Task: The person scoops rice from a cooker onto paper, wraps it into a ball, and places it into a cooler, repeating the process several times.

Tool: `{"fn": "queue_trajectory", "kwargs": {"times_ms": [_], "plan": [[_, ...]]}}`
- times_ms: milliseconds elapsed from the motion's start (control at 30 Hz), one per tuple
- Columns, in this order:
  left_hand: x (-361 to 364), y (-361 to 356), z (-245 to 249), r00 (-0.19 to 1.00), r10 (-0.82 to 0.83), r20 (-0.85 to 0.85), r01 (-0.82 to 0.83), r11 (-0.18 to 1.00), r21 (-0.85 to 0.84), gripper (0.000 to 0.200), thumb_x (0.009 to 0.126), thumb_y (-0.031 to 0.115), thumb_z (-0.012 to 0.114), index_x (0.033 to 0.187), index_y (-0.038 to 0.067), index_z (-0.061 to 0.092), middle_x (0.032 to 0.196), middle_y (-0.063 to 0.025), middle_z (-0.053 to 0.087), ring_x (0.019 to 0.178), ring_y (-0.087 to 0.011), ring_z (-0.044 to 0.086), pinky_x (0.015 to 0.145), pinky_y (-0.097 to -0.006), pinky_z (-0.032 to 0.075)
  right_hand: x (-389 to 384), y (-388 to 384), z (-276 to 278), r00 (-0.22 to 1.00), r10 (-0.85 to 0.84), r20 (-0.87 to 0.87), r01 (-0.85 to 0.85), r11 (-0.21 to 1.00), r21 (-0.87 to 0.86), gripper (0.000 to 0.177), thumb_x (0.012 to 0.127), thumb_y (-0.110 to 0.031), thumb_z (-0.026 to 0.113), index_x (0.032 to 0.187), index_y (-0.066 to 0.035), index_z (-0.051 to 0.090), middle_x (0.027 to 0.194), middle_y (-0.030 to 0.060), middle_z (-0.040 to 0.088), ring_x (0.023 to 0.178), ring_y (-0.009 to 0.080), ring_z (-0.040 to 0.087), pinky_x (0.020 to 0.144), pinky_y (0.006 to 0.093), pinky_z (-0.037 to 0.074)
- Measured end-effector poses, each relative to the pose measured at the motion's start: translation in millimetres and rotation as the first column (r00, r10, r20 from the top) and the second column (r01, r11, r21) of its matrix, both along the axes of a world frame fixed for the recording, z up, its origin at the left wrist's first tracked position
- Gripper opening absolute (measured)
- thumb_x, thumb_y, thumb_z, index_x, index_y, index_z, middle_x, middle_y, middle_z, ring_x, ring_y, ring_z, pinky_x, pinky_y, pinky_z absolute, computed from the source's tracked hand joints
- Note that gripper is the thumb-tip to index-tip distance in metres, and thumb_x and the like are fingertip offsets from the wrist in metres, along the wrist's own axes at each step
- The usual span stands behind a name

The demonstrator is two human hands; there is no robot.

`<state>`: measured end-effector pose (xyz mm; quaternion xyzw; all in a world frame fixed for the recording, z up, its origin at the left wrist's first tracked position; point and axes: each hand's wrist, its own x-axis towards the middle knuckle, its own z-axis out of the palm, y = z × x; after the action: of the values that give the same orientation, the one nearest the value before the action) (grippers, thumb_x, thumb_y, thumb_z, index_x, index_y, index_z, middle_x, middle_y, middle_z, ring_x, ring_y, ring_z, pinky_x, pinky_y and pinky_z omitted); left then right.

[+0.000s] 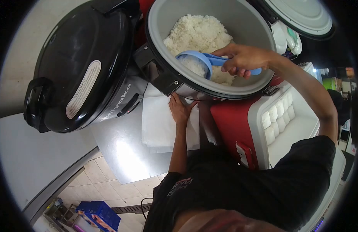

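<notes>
Closed black rice cooker [82,65] at far left. Left hand [179,109], arm straight, lies palm down with fingers slightly spread on white paper sheets [159,127], just beside the open pot [248,23]. Right hand [243,60], elbow bent, curls closed around the handle of the blue scoop [204,58], whose bowl sits in the rice [198,33].

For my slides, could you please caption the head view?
Right hand holds a blue scoop inside the rice cooker; left hand rests on white paper sheets.

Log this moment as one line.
right hand: holds scoop in rice | left hand: rests on paper | black cooker: lid shut
</notes>
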<state>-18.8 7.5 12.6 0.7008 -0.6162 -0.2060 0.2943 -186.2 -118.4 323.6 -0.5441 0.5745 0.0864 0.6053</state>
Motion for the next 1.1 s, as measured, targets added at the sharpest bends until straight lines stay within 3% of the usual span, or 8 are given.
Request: {"fn": "queue_trajectory", "kwargs": {"times_ms": [233, 333, 567, 733, 833, 900, 1033, 1100], "plan": [[1, -1, 2, 1.000, -0.010, -0.027, 0.011, 0.999, 0.032, 0.121, 0.053, 0.061, 0.078, 0.134, -0.013, 0.027, 0.120, -0.0248, 0.049, 0.107, -0.0384, 0.048, 0.093, -0.0424, 0.039, -32, -19, -2, 0.958, -0.220, 0.184, 0.151, 0.932, 0.329, 0.054, 0.085, -0.012, 0.056, 0.137, -0.010, 0.043, 0.059, -0.0044, 0.039, 0.041, -0.0008, 0.032, 0.030, 0.0145, 0.025], [1, -1, -2, 0.997, -0.032, -0.065, 0.036, 0.998, 0.058, 0.135, 0.050, 0.053, 0.084, 0.142, -0.009, 0.007, 0.130, -0.0274, 0.044, 0.114, -0.0422, 0.046, 0.096, -0.0449, 0.037, -28, -24, -11, 0.898, -0.344, 0.275, 0.225, 0.895, 0.385, 0.043, 0.089, -0.014, 0.053, 0.130, -0.006, 0.044, 0.064, -0.0054, 0.040, 0.043, -0.0017, 0.031, 0.032, 0.0125, 0.026], [-1, -1, -1, 0.997, -0.028, -0.077, 0.031, 0.999, 0.030, 0.135, 0.050, 0.049, 0.086, 0.143, -0.007, 0.005, 0.129, -0.0273, 0.043, 0.116, -0.0432, 0.043, 0.097, -0.0460, 0.037, -16, -53, -43, 0.845, -0.460, 0.274, 0.401, 0.883, 0.245, 0.029, 0.094, -0.021, 0.051, 0.120, -0.010, 0.046, 0.065, -0.0052, 0.040, 0.044, -0.0026, 0.031, 0.032, 0.0113, 0.026], [1, 2, 2, 0.995, 0.014, -0.098, -0.028, 0.989, -0.145, 0.130, 0.051, 0.050, 0.086, 0.143, -0.005, 0.011, 0.128, -0.0246, 0.042, 0.119, -0.0425, 0.039, 0.099, -0.0471, 0.035, -6, -51, -36, 0.574, -0.673, 0.466, 0.574, 0.737, 0.357, 0.011, 0.097, -0.016, 0.040, 0.094, -0.006, 0.038, 0.068, -0.0027, 0.040, 0.049, 0.0003, 0.036, 0.037, 0.0127, 0.031], [3, 7, 3, 0.993, 0.002, -0.117, -0.019, 0.989, -0.146, 0.111, 0.052, 0.050, 0.085, 0.133, -0.003, 0.030, 0.125, -0.0216, 0.041, 0.118, -0.0399, 0.038, 0.094, -0.0443, 0.038, -3, -36, -10, 0.349, -0.691, 0.633, 0.630, 0.673, 0.387, 0.012, 0.098, -0.017, 0.038, 0.095, -0.005, 0.039, 0.067, -0.0018, 0.040, 0.048, 0.0022, 0.035, 0.039, 0.0141, 0.032], [2, 10, 0, 1.000, -0.001, -0.024, -0.005, 0.966, -0.259, 0.065, 0.060, 0.048, 0.082, 0.097, 0.002, 0.055, 0.103, -0.0155, 0.054, 0.098, -0.0322, 0.051, 0.084, -0.0412, 0.039, -4, -33, 6, 0.285, -0.673, 0.682, 0.680, 0.644, 0.351, 0.017, 0.099, -0.021, 0.038, 0.093, -0.005, 0.040, 0.071, -0.0019, 0.041, 0.051, 0.0019, 0.038, 0.038, 0.0144, 0.032], [3, 8, -30, 0.927, -0.363, 0.095, 0.375, 0.897, -0.235, 0.040, 0.072, 0.034, 0.076, 0.086, 0.004, 0.054, 0.073, -0.0076, 0.054, 0.076, -0.0258, 0.055, 0.075, -0.0386, 0.037, -1, -66, 6, -0.036, -0.345, 0.938, 0.786, 0.570, 0.240, 0.012, 0.093, -0.016, 0.040, 0.100, -0.007, 0.044, 0.073, 0.0092, 0.050, 0.061, 0.0180, 0.050, 0.054, 0.0297, 0.048], [2, 4, -35, 0.916, -0.389, 0.096, 0.397, 0.849, -0.349, 0.024, 0.081, 0.025, 0.066, 0.071, 0.006, 0.057, 0.060, -0.0057, 0.052, 0.064, -0.0257, 0.056, 0.069, -0.0399, 0.037, 51, -39, 55, -0.146, -0.272, 0.951, 0.910, 0.341, 0.237, 0.008, 0.095, -0.015, 0.034, 0.099, -0.009, 0.037, 0.066, 0.0050, 0.039, 0.054, 0.0132, 0.043, 0.045, 0.0253, 0.041]]}}
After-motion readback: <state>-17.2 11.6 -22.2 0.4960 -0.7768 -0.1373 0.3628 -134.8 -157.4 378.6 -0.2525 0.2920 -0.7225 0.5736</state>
